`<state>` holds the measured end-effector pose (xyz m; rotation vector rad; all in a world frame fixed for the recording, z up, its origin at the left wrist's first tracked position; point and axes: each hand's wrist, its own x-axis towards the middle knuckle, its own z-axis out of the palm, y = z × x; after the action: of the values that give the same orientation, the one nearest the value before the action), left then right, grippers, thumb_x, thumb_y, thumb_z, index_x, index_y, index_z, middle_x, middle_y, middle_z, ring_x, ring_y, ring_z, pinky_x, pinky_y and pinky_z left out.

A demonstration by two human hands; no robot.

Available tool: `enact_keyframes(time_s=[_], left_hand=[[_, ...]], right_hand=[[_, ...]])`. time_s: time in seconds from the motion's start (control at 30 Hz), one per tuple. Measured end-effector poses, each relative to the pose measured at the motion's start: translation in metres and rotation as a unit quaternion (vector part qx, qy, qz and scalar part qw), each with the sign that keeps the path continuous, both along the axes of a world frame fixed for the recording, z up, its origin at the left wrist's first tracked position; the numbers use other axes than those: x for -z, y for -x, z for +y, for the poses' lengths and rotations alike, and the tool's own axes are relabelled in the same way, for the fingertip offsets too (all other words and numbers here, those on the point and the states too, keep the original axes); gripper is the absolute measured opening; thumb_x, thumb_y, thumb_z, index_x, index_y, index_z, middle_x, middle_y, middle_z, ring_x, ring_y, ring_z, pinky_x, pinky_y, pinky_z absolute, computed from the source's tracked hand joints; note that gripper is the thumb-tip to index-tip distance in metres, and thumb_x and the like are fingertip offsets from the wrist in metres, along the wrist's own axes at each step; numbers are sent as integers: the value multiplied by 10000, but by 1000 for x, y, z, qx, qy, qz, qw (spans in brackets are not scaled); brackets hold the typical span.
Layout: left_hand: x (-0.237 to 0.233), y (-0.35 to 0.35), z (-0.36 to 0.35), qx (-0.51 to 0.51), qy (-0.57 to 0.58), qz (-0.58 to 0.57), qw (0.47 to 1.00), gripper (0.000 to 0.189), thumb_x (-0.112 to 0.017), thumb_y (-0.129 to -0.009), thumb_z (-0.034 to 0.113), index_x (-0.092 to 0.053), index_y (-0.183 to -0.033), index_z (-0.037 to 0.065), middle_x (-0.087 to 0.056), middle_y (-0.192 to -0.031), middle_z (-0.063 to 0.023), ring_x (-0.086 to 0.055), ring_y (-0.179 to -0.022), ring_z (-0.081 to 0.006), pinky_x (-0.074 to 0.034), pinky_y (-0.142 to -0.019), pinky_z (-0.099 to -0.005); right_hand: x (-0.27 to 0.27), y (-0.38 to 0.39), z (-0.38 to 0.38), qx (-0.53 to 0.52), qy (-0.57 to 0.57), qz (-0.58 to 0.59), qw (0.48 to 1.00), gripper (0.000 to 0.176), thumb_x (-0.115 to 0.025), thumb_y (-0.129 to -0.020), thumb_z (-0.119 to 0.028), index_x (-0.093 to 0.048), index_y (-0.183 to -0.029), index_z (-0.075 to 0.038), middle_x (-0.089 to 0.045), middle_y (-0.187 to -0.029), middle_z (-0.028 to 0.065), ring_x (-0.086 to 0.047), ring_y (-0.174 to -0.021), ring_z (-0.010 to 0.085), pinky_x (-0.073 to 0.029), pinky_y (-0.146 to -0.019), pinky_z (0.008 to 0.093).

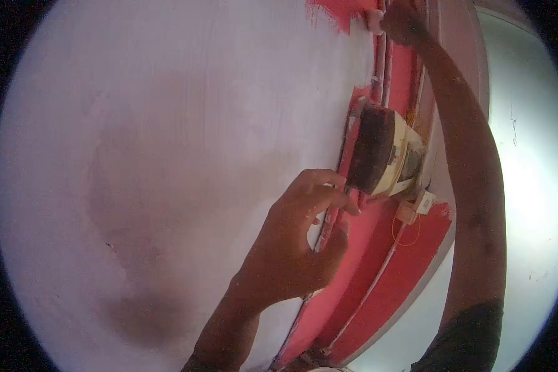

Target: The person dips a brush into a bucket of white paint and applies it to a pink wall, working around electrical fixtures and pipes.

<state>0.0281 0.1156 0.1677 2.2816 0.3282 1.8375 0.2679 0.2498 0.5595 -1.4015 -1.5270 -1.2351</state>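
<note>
R hand (405, 23) blurry, pt. cut @ top.

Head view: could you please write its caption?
Right hand raised, left hand near a fixture on a partly red wall.

Looks out from the person's head, forward and slightly to one side along a pale wall (167, 93), close enough for it to fill the left and centre. Catches the left hand (304, 232) near mid-view and the right hand (404, 23) farther off, at the top edge, inside a wide, round, dark-cornered field.
</note>
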Motion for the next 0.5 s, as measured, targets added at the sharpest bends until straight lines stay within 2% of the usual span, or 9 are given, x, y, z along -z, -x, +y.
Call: enact_keyframes(time_s=[0.03, 0.1, 0.2, 0.43, 0.5], left_hand=[[0, -1, 2, 2, -3, 1, 1000, 195, -643, -815, 62, -674, -1008, 75, -589, -1256, -167, -590, -1142, -260, -530, -797, -351], [3, -3, 6, 10, -4, 3, 1000, 194, -642, -820, 75, -675, -1011, 76, -585, -1260, -166, -588, -1144, -262, -529, -800, -355], [5, -8, 10, 17, -2, 7, 1000, 192, -644, -832, 101, -675, -1020, 79, -578, -1268, -159, -584, -1146, -263, -529, -804, -362], [9, -7, 14, 33, 6, 7, 999, 182, -653, -864, 176, -677, -1016, 79, -572, -1274, -147, -583, -1142, -257, -526, -813, -376], [10, -6, 16, 36, 6, 6, 999, 185, -651, -876, 196, -676, -1016, 79, -570, -1276, -146, -583, -1141, -256, -525, -815, -377]], right_hand=[[12, -2, 7, -50, -34, -52, 997, 201, -659, -833, -233, -692, -888, -42, -680, -876, 134, -662, -807, 245, -531, -672, 402], [37, -5, 14, -95, -24, -103, 990, 199, -676, -827, -224, -690, -895, -37, -664, -825, 119, -639, -745, 226, -514, -624, 388], [64, -6, 6, -105, 45, -93, 989, 203, -701, -817, -212, -687, -904, -30, -640, -748, 95, -605, -652, 196, -488, -552, 365], [86, -11, -68, -14, 231, -46, 972, 230, -759, -794, -184, -680, -926, -13, -583, -569, 40, -526, -436, 128, -428, -384, 313], [86, -10, -83, 9, 257, -28, 966, 263, -782, -782, -195, -687, -949, -16, -593, -579, 39, -526, -443, 119, -424, -386, 305]])
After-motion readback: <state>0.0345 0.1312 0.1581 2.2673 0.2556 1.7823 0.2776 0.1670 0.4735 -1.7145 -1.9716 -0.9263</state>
